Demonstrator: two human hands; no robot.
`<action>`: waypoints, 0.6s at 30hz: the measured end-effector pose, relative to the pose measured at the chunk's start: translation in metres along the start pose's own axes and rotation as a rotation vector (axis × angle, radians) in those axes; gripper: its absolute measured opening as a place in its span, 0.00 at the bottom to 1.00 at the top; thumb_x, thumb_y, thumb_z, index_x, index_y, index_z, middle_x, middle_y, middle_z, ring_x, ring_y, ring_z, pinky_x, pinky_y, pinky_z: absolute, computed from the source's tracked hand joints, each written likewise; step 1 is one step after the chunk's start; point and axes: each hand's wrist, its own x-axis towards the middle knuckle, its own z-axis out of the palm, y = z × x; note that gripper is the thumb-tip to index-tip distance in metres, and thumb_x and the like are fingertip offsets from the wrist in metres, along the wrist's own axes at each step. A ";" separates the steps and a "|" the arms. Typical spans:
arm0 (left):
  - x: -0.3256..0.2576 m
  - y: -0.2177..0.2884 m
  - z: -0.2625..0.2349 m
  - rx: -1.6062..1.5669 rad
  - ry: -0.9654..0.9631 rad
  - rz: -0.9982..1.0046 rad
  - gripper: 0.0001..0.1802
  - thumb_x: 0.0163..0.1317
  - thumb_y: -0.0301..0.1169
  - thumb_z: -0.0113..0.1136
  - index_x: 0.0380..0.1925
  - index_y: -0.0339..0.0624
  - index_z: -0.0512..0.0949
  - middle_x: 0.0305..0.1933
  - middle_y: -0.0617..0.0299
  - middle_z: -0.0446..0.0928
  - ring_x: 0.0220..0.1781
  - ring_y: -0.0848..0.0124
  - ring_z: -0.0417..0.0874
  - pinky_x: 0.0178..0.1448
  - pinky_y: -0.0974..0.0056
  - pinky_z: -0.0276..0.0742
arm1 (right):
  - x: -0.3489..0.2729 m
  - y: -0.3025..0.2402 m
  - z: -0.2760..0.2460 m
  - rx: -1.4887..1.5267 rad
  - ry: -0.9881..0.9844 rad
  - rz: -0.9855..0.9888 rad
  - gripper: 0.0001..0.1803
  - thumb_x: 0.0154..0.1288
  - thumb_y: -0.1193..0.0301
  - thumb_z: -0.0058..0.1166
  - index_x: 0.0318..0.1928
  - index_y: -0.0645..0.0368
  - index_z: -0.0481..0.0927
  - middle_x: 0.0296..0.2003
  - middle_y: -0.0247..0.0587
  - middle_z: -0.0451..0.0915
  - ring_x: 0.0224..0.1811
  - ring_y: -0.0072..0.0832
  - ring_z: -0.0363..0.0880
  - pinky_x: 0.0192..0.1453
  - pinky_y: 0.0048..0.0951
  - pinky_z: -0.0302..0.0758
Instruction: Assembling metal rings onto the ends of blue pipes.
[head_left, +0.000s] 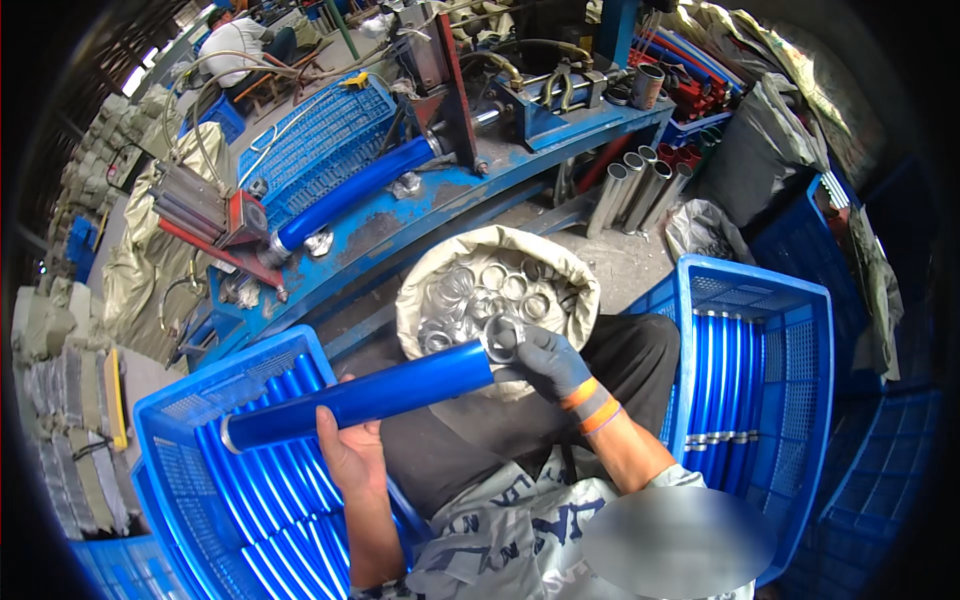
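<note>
A shiny blue tube (390, 388) lies across my lap, its left end fitted with a silver collar. My bare left hand (352, 450) grips it from below near the middle, thumb in front. At the tube's right end, my right hand (548, 365), in a grey glove, pinches a silver metal ring (494, 338) against or just beside the opening; whether the ring sits in the tube is hard to tell. Behind the tube, an open cream sack (577, 268) with a rolled rim holds many similar loose rings (490, 278).
Blue crates with blue tubes stand at left (225, 375) and right (685, 350). Ahead is a worn blue bench (365, 235) with a blue tube (360, 193) clamped in a machine. Silver tubes (640, 190) stand on the floor beyond. Another person (232, 48) sits far left.
</note>
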 end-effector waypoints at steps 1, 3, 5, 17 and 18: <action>-0.001 -0.003 0.004 -0.042 0.029 0.007 0.30 0.85 0.51 0.70 0.74 0.42 0.81 0.74 0.48 0.86 0.77 0.51 0.87 0.80 0.41 0.85 | 0.001 -0.004 0.002 -0.216 0.012 -0.019 0.29 0.78 0.64 0.78 0.72 0.64 0.87 0.64 0.41 0.90 0.68 0.34 0.90 0.73 0.35 0.87; -0.001 -0.007 0.012 -0.055 0.041 0.017 0.30 0.85 0.51 0.70 0.74 0.42 0.82 0.74 0.48 0.86 0.77 0.52 0.87 0.80 0.41 0.85 | 0.002 -0.021 0.022 -0.696 -0.028 -0.204 0.39 0.68 0.79 0.81 0.78 0.66 0.82 0.70 0.41 0.86 0.71 0.28 0.85 0.79 0.31 0.81; -0.003 -0.010 0.012 -0.017 0.061 0.042 0.29 0.85 0.51 0.69 0.73 0.42 0.82 0.74 0.48 0.87 0.76 0.51 0.88 0.80 0.40 0.86 | -0.002 -0.022 0.030 -0.609 -0.054 -0.229 0.43 0.67 0.79 0.81 0.81 0.66 0.78 0.72 0.42 0.85 0.73 0.29 0.84 0.80 0.32 0.81; 0.005 -0.012 -0.004 0.027 0.057 0.013 0.28 0.84 0.49 0.72 0.72 0.45 0.82 0.73 0.50 0.87 0.74 0.54 0.89 0.76 0.42 0.88 | 0.005 -0.023 0.045 -0.361 -0.071 -0.167 0.50 0.70 0.86 0.75 0.89 0.71 0.66 0.81 0.49 0.78 0.76 0.38 0.85 0.82 0.38 0.81; 0.006 -0.013 -0.003 0.023 0.054 0.019 0.28 0.84 0.49 0.72 0.72 0.45 0.82 0.73 0.50 0.87 0.74 0.54 0.89 0.76 0.42 0.88 | 0.006 -0.023 0.045 -0.381 -0.066 -0.157 0.50 0.70 0.87 0.75 0.89 0.71 0.66 0.81 0.49 0.78 0.76 0.37 0.85 0.82 0.38 0.81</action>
